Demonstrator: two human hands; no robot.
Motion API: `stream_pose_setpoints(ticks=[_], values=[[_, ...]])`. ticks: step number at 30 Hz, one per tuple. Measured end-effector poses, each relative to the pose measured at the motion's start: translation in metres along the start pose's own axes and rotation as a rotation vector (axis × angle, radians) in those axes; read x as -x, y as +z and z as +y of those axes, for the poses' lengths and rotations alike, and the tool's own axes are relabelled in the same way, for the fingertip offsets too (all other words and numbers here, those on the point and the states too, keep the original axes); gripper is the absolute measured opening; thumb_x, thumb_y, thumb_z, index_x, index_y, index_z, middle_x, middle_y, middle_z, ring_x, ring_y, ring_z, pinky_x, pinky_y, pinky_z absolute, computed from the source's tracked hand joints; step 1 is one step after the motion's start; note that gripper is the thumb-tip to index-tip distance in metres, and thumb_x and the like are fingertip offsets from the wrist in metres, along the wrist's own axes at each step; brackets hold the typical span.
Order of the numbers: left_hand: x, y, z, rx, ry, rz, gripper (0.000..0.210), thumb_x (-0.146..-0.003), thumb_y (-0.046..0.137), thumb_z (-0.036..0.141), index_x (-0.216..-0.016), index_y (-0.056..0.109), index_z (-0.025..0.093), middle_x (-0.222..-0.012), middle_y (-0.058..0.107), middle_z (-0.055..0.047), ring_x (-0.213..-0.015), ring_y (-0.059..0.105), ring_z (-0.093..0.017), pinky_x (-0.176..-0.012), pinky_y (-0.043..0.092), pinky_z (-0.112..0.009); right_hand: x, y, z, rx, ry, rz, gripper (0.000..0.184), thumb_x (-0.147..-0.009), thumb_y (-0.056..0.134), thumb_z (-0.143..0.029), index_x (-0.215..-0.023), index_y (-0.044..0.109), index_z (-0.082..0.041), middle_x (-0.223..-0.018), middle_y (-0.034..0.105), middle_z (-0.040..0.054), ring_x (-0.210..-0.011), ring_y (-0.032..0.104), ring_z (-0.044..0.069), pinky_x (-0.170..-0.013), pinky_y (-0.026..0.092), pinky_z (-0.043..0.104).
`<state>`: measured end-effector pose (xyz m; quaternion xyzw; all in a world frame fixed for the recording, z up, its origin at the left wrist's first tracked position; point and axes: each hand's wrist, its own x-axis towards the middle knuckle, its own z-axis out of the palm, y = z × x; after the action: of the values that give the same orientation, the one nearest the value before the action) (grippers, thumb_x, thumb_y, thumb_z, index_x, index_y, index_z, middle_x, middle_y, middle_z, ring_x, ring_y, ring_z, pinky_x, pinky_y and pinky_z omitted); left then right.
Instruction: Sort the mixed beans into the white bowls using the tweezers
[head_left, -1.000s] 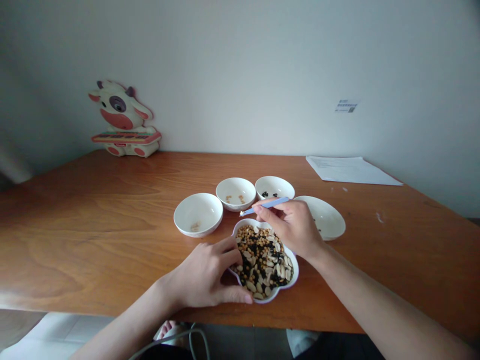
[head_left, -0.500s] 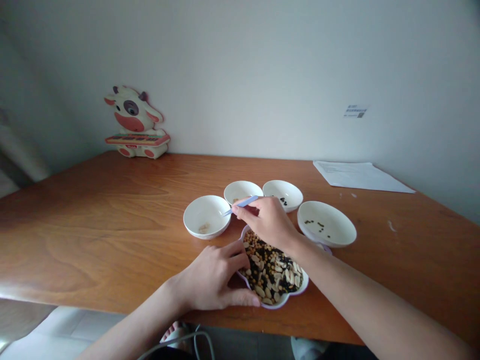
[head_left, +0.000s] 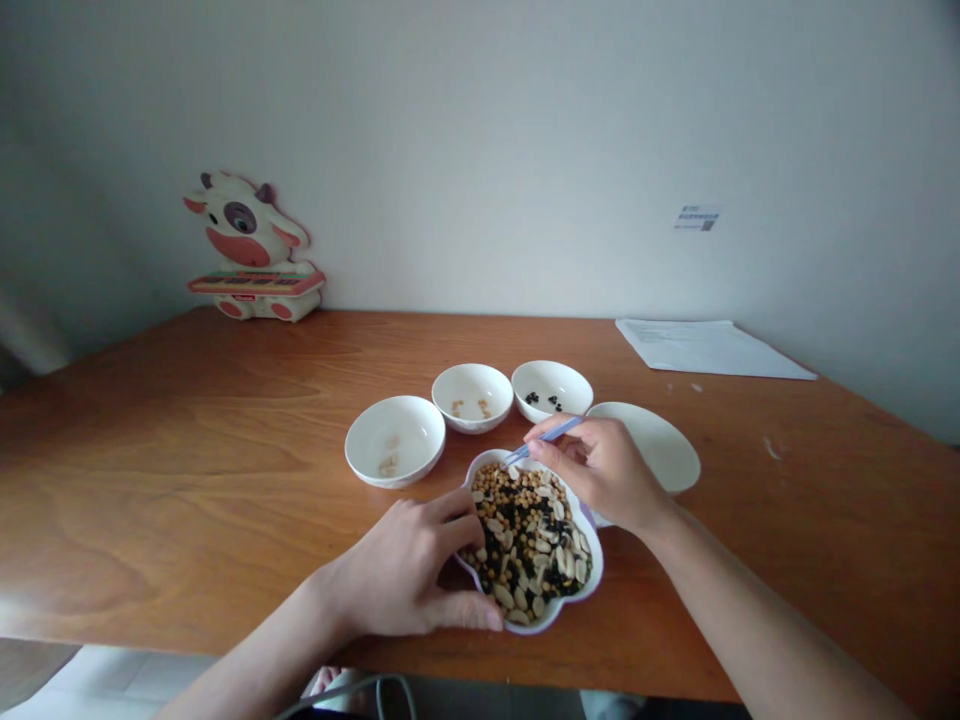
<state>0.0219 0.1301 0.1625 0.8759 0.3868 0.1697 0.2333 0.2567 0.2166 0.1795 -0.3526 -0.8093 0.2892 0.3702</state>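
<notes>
My right hand [head_left: 600, 470] pinches light-blue tweezers [head_left: 555, 432], their tips over the far edge of a flower-shaped dish [head_left: 597, 572]. Peanuts, yellow beans and small dark beans fill this dish as a mix [head_left: 525, 540]. My left hand [head_left: 412, 570] grips the dish's left rim, thumb at the near side and fingers curled over the edge. Beyond it stand white bowls: the left bowl [head_left: 364, 445] holds a few pale pieces, a middle bowl [head_left: 474, 376] yellow beans, another bowl [head_left: 551, 374] black beans. My right hand partly covers the rightmost bowl [head_left: 664, 440].
A cow-shaped toy keyboard [head_left: 255, 250] stands at the back left of the wooden table [head_left: 187, 480]. White papers [head_left: 709, 348] lie at the back right by the wall. A cable [head_left: 390, 684] hangs below the front edge.
My right hand has moved from above the left bowl back to the dish, bringing the tweezers' tips over the mix. My left hand keeps its grip. The view has shifted slightly.
</notes>
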Motion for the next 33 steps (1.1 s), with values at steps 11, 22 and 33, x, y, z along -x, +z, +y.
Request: stream_pose_setpoints(ticks=[11, 22, 33], values=[[0.002, -0.001, 0.001, -0.007, 0.01, 0.01, 0.047, -0.089, 0.06, 0.064, -0.095, 0.061, 0.017, -0.105, 0.06, -0.006, -0.08, 0.061, -0.02, -0.064, 0.046, -0.028, 0.001, 0.013, -0.005, 0.117, -0.171, 0.017, 0.016, -0.091, 0.059, -0.022, -0.083, 0.072, -0.019, -0.083, 0.073, 0.0032, -0.076, 0.067, 0.016, -0.068, 0.051, 0.029], [0.002, -0.003, 0.003, -0.035, 0.001, -0.001, 0.044, -0.087, 0.067, 0.059, -0.09, 0.059, 0.016, -0.101, 0.059, -0.005, -0.08, 0.061, -0.019, -0.064, 0.046, -0.029, 0.002, 0.015, -0.005, 0.125, -0.166, -0.019, 0.016, -0.09, 0.06, -0.022, -0.081, 0.072, -0.018, -0.083, 0.074, 0.0041, -0.075, 0.067, 0.017, -0.069, 0.052, 0.03], [0.001, -0.002, 0.002, -0.036, 0.013, 0.013, 0.045, -0.087, 0.066, 0.06, -0.09, 0.06, 0.016, -0.102, 0.06, -0.006, -0.081, 0.062, -0.02, -0.065, 0.049, -0.029, 0.002, 0.017, -0.003, 0.126, -0.195, -0.043, 0.015, -0.091, 0.06, -0.02, -0.085, 0.074, -0.019, -0.085, 0.074, 0.0042, -0.075, 0.068, 0.016, -0.067, 0.053, 0.028]])
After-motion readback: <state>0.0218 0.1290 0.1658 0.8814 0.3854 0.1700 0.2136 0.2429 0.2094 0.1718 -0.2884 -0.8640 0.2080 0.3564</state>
